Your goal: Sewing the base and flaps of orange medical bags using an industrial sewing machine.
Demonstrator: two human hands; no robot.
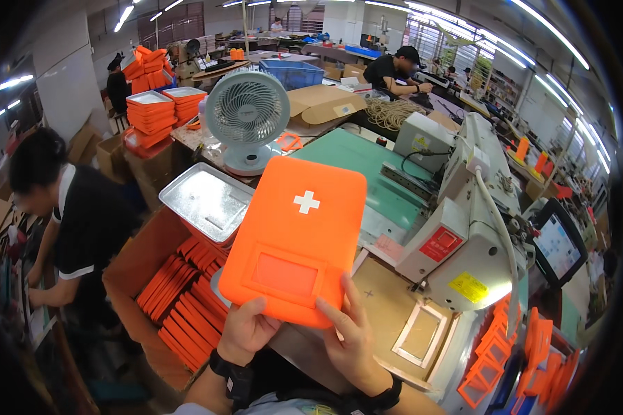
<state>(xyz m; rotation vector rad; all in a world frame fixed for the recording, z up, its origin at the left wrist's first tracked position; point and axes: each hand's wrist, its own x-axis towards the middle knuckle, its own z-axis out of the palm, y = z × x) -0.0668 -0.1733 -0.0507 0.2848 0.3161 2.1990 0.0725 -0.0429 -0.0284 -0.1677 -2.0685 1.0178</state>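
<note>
I hold an orange moulded case shell [294, 235] with a white cross and a clear window pocket up in front of me, tilted. My left hand [246, 332] grips its lower left edge. My right hand [353, 332] grips its lower right edge, fingers spread on the front. Under it lies a tan template board [394, 311] with a rectangular cut-out, on the bed of a white industrial sewing machine [464, 228].
A cardboard box [138, 270] of orange shells [183, 297] stands at my left, a metal tray [208, 200] above it. A desk fan [248, 117] sits behind. Orange frames [512, 353] are piled at right near a touch screen [557, 245]. A person in black [83, 228] bends at left.
</note>
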